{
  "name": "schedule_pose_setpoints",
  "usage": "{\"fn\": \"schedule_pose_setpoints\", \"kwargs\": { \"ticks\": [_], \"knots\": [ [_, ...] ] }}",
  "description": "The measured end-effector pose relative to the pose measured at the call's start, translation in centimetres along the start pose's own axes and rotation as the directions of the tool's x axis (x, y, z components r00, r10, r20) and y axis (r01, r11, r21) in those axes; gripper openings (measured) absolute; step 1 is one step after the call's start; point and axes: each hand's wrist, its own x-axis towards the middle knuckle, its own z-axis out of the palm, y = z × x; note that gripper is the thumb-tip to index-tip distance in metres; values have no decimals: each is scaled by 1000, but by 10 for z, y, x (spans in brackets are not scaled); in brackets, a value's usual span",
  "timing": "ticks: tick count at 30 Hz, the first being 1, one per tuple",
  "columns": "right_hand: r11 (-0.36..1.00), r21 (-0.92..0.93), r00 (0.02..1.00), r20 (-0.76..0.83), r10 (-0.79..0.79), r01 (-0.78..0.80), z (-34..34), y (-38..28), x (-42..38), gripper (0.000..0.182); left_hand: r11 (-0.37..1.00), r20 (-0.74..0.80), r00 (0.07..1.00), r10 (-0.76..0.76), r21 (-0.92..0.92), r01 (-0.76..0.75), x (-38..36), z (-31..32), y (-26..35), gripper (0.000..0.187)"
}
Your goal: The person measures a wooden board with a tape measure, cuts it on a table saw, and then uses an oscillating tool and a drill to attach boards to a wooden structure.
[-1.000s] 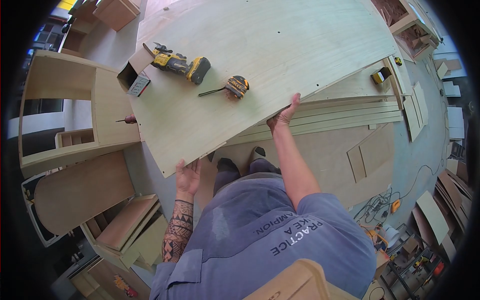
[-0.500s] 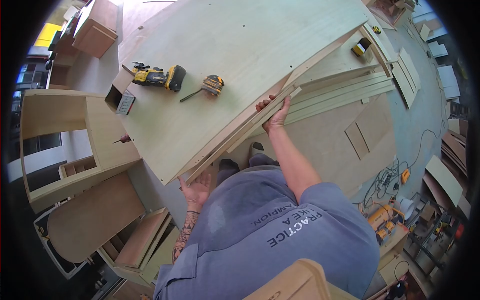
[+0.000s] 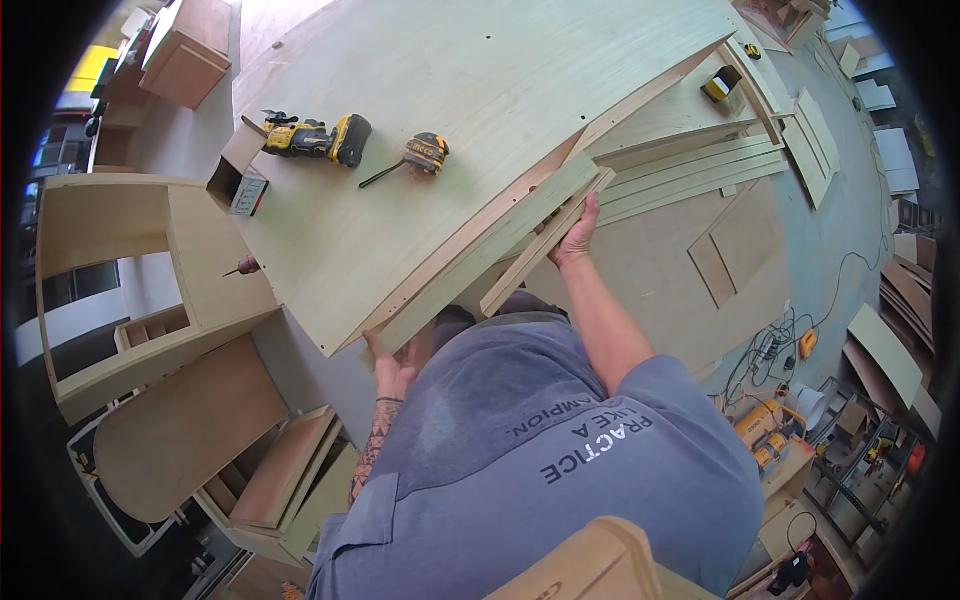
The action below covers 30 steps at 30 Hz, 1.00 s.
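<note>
My right hand [image 3: 575, 236] grips a short wooden strip [image 3: 540, 254] and also supports the upper end of a longer pale plank [image 3: 480, 250]. Around the plank's lower end is my left hand [image 3: 393, 362], its thumb on the near side and the other fingers partly hidden. The plank lies alongside the edge of a large plywood panel [image 3: 400, 250]. On that panel rest a yellow and black cordless tool [image 3: 315, 138], a tape measure [image 3: 427, 153] and an open small box [image 3: 238, 175].
A plywood cabinet [image 3: 205, 260] stands at the left, above a rounded board [image 3: 190, 430]. Long strips [image 3: 690, 180] lie beyond my right hand. Cables [image 3: 765, 345] and an orange machine [image 3: 765, 430] are at the lower right.
The long plank has turned flatter and moved against the panel edge. The short strip has separated from it, tilting towards my body. My left hand has closed around the plank's end.
</note>
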Motion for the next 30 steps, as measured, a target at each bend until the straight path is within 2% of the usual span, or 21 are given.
{"fn": "schedule_pose_setpoints", "kwargs": {
  "ticks": [2, 4, 6, 7, 9, 11, 14, 16, 18, 19, 22, 24, 25, 27, 28, 30],
  "knots": [
    [1000, -7, 1000, -8, -8, 8, 10, -1, -4, 89, 999, 31, 1000, 1, 36, -2, 22, -18, -2, 59],
    [996, 69, 997, -67, -47, 52, 14, 0, -1, 95, 997, 66, 998, -1, 74, -4, 27, -21, -2, 54],
    [998, 63, 999, -25, -29, 30, 9, 0, 4, 94, 999, -49, 999, 7, 37, -5, 25, -18, -2, 47],
    [999, 52, 1000, 20, -10, 9, 6, 0, 6, 94, 999, -46, 999, 8, 44, -6, 25, -15, 1, 47],
    [999, 31, 999, -27, -43, 43, 4, 3, 15, 93, 995, -56, 996, -66, -79, 61, 29, -14, 6, 38],
    [994, -9, 987, -120, -111, 110, 6, 9, 18, 86, 991, -49, 995, -87, -111, 81, 27, -12, 8, 37],
    [998, -59, 985, -165, -46, 36, 7, 14, 26, 83, 972, -2, 993, -118, -204, 115, 22, -4, 15, 37],
    [1000, -24, 986, -165, -19, 16, 4, 19, 35, 90, 957, 40, 991, -126, -259, 132, 19, 2, 17, 38],
    [999, -27, 976, -214, -34, 28, 8, 23, 41, 98, 985, 19, 999, 40, -170, -36, -1, 18, 18, 41],
    [999, -23, 976, -214, -35, 31, 8, 24, 43, 98, 985, 21, 999, 42, -167, -38, -4, 22, 21, 41],
    [1000, 2, 954, -300, -16, 17, 8, 22, 45, 105, 987, 31, 999, 15, -163, -10, 6, 15, 19, 46],
    [999, -30, 870, -493, 5, -23, 14, 17, 43, 100, 995, 53, 996, -70, -74, 74, 10, 10, 20, 53],
    [999, -27, 870, -493, 7, -23, 16, 15, 41, 100, 995, 53, 996, -68, -72, 71, 11, 7, 20, 53],
    [986, -159, 819, -572, -48, -53, 14, 10, 39, 96, 990, 9, 990, -143, -12, 143, 5, 11, 21, 57],
    [987, -155, 817, -574, -48, -51, 11, 8, 38, 96, 990, 10, 990, -143, -7, 143, 2, 13, 20, 57],
    [954, -297, 816, -562, -132, -50, 11, -1, 29, 91, 987, -31, 989, -143, 68, 145, -4, 18, 20, 56]
  ]
}}
